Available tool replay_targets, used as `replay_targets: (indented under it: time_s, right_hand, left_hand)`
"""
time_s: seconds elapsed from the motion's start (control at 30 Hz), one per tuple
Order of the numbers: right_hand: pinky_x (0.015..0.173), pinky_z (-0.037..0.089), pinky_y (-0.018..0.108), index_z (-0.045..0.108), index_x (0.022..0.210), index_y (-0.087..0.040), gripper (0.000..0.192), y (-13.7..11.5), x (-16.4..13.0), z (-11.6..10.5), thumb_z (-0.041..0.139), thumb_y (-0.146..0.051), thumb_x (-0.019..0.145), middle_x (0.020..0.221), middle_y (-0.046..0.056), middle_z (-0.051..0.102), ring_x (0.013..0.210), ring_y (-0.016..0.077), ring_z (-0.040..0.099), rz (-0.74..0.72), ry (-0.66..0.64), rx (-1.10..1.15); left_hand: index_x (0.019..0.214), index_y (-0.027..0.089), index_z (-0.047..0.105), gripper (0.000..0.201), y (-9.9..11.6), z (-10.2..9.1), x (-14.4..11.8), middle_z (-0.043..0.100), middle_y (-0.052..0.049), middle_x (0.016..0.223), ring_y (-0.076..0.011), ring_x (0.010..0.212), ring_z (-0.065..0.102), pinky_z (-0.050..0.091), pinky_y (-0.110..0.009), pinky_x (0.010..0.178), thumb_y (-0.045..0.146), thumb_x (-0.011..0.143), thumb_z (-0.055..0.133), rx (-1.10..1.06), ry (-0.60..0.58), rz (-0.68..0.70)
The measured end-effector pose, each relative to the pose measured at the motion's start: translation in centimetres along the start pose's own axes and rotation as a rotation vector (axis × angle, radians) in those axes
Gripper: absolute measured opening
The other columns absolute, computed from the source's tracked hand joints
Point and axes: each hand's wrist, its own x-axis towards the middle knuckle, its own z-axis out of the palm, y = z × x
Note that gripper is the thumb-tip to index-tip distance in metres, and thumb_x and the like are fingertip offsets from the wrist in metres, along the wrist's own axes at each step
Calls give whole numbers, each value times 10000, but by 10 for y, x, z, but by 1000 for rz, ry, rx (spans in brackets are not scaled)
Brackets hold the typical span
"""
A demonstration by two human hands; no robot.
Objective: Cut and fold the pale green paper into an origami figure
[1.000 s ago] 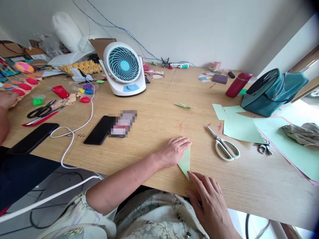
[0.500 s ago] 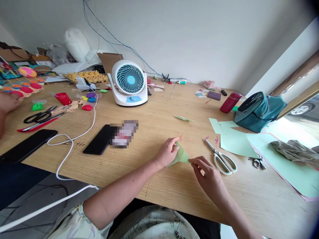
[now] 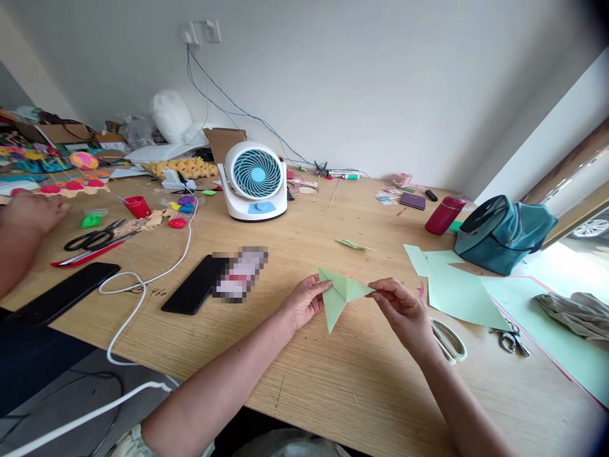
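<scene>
A folded piece of light green paper [image 3: 339,293] with pointed corners is held up between my two hands over the wooden table [image 3: 285,406]. My left hand [image 3: 308,299] pinches its left side, thumb in front. My right hand [image 3: 400,311] grips the right-hand tip between thumb and fingers. Partly behind my right hand lie white-handled scissors [image 3: 450,341], their blades hidden by it. Another small folded green paper [image 3: 354,245] rests on the table beyond my hands.
Green paper sheets [image 3: 464,295], a teal bag [image 3: 504,235] and a red bottle [image 3: 444,214] are on the right. A fan [image 3: 257,181] stands at the back. Phones [image 3: 190,289], a white cable [image 3: 183,251] and black scissors [image 3: 95,238] lie left, near another person's hand [image 3: 35,212].
The green paper has been lifted and turned, one point now hanging down. My right hand has risen and now covers the scissor blades. The camera view has tilted up.
</scene>
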Motion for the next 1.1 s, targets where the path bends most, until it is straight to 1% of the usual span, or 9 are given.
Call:
replay_targets:
  time_s: [0.1,0.2,0.3,0.4,0.53,0.63,0.77,0.93,1.1]
  right_hand:
    - [878,564,396,579,1235,-248,395,8,-9,6,648,-403,878,1219,93,648,949,197,682,133,68,158]
    - [841,574,421,568,1299,-211,562,10,-16,18,669,-507,832,1099,114,710,874,224,704,304,-2,214]
    - [819,562,428,711,1094,-156,514,9,-21,34,708,-556,772,873,113,752,838,271,701,412,-92,265]
    - [808,551,421,754,906,-173,424,9,-24,46,776,-541,696,873,95,760,863,290,690,435,-21,324]
    - [700,550,368,757,819,-174,405,10,-24,48,782,-550,672,812,79,753,777,260,673,465,50,306]
    - [650,537,344,742,730,-177,400,7,-22,47,799,-561,634,741,61,736,720,241,649,461,37,285]
    - [587,490,298,695,623,-178,427,3,-19,46,805,-590,597,630,24,676,631,194,594,457,-11,287]
    - [470,345,239,581,462,-163,528,5,-20,42,751,-622,658,483,-16,519,471,99,423,476,-67,273]
    - [469,300,239,521,448,-171,586,11,-24,39,662,-652,751,466,-20,457,467,89,359,519,-80,265]
  left_hand:
    - [946,130,637,401,-2,2,-1,711,-77,935,-152,802,672,516,-245,733,264,640,860,1,31,27]
    - [943,136,652,418,-7,9,-7,712,-70,928,-168,821,667,511,-270,750,308,629,867,25,12,52]
    - [934,142,677,378,-13,17,-14,712,-66,935,-166,832,653,505,-279,774,335,659,850,16,-26,77]
    - [919,151,696,339,-18,21,-18,708,-47,907,-147,819,639,492,-265,787,312,664,851,5,-52,81]
    - [922,148,711,365,-22,22,-20,718,-62,938,-182,856,648,490,-300,807,341,648,857,118,-69,35]
    - [916,126,725,406,-23,22,-20,732,-86,935,-225,898,660,480,-339,868,370,623,866,230,-68,54]
    - [911,119,743,396,-25,22,-20,745,-91,898,-242,894,676,481,-355,891,389,640,847,243,-51,74]
    - [880,125,751,385,-25,21,-19,748,-85,896,-234,865,681,496,-350,862,378,613,863,205,-17,85]
    - [866,125,741,392,-26,20,-17,746,-86,887,-207,803,673,507,-331,801,393,609,866,216,45,82]
